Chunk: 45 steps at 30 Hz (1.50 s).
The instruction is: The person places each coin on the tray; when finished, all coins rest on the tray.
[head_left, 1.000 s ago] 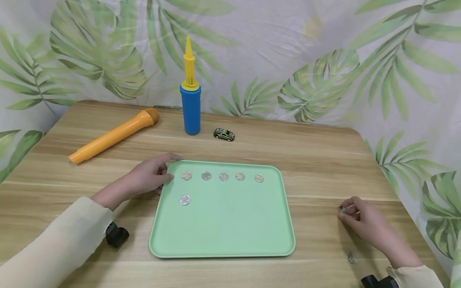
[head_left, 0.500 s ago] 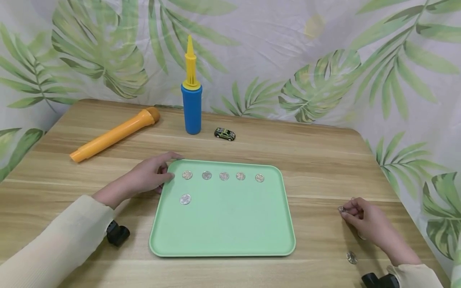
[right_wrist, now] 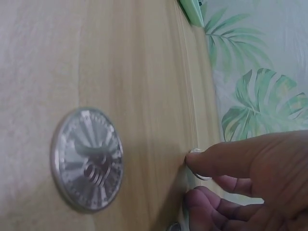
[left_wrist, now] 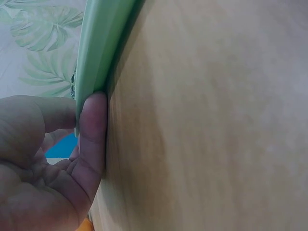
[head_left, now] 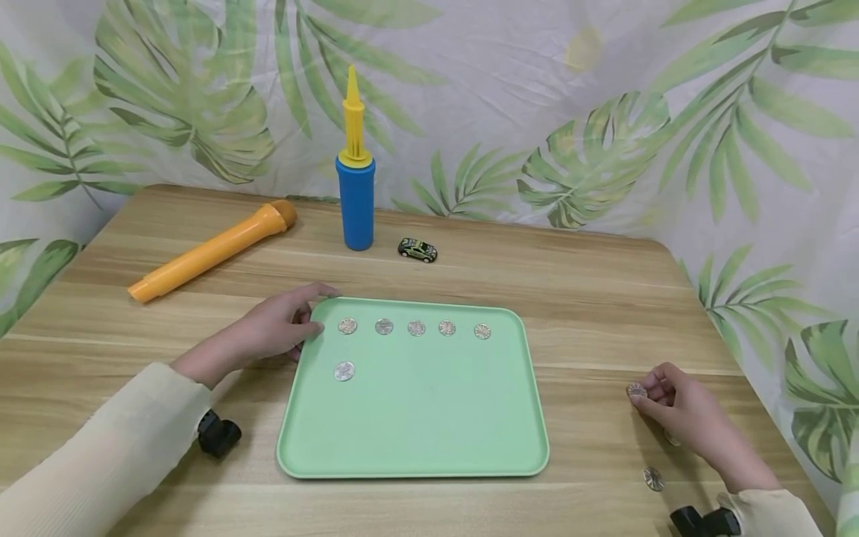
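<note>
A pale green tray (head_left: pixel 416 432) lies on the wooden table. Along its far side sits a row of several silver coins (head_left: pixel 416 327), with one more coin (head_left: pixel 344 371) below the row's left end. My left hand (head_left: pixel 282 328) grips the tray's far left corner; in the left wrist view the thumb (left_wrist: pixel 91 139) presses on the tray rim (left_wrist: pixel 101 43). Right of the tray, my right hand (head_left: pixel 654 399) pinches a coin (head_left: pixel 636 391) just above the table. In the right wrist view that held coin (right_wrist: pixel 198 166) shows at the fingertips. A loose coin (head_left: pixel 653 478) (right_wrist: pixel 87 159) lies flat nearer me.
An orange tube (head_left: pixel 211 253) lies at the back left. A blue and yellow pump (head_left: pixel 356 201) stands upright behind the tray, with a small toy car (head_left: pixel 417 250) beside it. The table's right edge runs close to my right hand.
My right hand has shifted its fingers slightly around the coin and stayed in about the same spot. The left hand and the tray have not moved.
</note>
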Motion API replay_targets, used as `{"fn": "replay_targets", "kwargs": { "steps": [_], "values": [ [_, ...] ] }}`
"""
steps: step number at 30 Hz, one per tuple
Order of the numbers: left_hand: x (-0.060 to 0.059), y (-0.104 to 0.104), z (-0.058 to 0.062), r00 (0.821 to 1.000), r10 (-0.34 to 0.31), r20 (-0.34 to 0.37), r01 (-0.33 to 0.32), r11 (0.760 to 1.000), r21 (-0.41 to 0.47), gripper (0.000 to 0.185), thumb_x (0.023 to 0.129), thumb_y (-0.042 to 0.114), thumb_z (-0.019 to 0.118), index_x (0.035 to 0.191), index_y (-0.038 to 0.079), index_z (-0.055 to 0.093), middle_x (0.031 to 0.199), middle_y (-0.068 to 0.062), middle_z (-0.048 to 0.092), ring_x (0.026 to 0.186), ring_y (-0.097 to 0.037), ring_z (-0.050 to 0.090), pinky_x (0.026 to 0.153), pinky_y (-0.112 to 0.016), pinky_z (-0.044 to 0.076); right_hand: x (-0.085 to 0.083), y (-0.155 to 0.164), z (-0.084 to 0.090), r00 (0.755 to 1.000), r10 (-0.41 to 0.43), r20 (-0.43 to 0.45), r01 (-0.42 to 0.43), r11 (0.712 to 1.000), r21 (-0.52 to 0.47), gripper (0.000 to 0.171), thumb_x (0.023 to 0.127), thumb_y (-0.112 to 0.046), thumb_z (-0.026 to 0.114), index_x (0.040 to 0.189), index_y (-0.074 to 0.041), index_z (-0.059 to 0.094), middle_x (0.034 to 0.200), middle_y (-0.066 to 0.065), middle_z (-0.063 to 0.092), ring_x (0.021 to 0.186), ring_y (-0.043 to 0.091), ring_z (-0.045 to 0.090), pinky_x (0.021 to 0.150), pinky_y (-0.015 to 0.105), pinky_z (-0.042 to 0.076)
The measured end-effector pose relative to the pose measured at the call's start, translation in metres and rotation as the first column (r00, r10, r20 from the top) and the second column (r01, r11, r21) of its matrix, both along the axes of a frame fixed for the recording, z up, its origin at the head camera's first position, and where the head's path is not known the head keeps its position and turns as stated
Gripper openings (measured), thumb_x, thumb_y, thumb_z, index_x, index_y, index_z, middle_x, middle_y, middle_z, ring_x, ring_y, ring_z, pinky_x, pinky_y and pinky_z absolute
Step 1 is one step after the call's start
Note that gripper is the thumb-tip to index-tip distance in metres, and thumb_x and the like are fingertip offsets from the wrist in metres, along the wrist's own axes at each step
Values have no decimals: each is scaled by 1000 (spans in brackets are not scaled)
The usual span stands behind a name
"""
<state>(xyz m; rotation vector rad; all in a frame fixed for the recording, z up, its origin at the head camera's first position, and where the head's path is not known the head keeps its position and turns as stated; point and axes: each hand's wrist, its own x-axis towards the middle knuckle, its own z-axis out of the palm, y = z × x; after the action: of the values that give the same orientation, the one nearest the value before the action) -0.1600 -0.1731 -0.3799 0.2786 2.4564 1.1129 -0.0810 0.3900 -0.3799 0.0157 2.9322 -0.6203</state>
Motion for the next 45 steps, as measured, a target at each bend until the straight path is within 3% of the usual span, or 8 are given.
{"fn": "replay_targets", "kwargs": {
  "steps": [10, 21, 26, 32, 45],
  "values": [
    [-1, 0, -3, 1000, -4, -9, 4, 1000, 1, 58, 104, 6, 58, 159, 14, 40, 91, -11, 53, 78, -21, 56, 63, -32, 60, 2, -5, 1, 998, 15, -62, -17, 999, -37, 15, 97, -8, 73, 101, 1, 61, 89, 8, 69, 69, -1, 55, 60, 19, 50],
    [-2, 0, -2, 1000, -10, -9, 10, 1000, 9, 59, 104, 5, 58, 159, 14, 40, 91, -12, 53, 79, -21, 57, 64, -33, 60, -6, -12, 2, 1000, -3, 26, 8, 978, -207, 23, 100, -5, 68, 113, 10, 57, 90, 13, 71, 70, 2, 67, 64, 21, 61],
    [-2, 0, -2, 1000, -8, -8, 8, 1000, 7, 58, 104, 5, 58, 159, 14, 40, 91, -12, 54, 77, -21, 58, 65, -32, 60, -17, -25, 2, 1000, 6, 1, -6, 947, -322, 25, 102, -6, 66, 117, 12, 56, 92, 16, 73, 73, 2, 69, 66, 23, 62],
    [-1, -1, -1, 1000, -11, -9, 11, 1000, 11, 58, 104, 4, 58, 159, 14, 39, 90, -11, 53, 77, -21, 57, 64, -32, 60, -30, -55, 7, 996, 80, -27, -83, 885, -459, 25, 101, 0, 65, 119, 14, 56, 101, 23, 72, 77, 4, 70, 70, 23, 63],
    [0, 0, -3, 1000, -19, -13, 19, 1000, 1, 58, 104, 5, 57, 158, 13, 39, 89, -11, 53, 77, -21, 57, 65, -33, 60, -51, -131, 14, 953, 299, 43, -229, 810, -540, 20, 99, 0, 67, 115, 10, 59, 96, 24, 68, 75, 13, 67, 69, 25, 63]
  ]
}}
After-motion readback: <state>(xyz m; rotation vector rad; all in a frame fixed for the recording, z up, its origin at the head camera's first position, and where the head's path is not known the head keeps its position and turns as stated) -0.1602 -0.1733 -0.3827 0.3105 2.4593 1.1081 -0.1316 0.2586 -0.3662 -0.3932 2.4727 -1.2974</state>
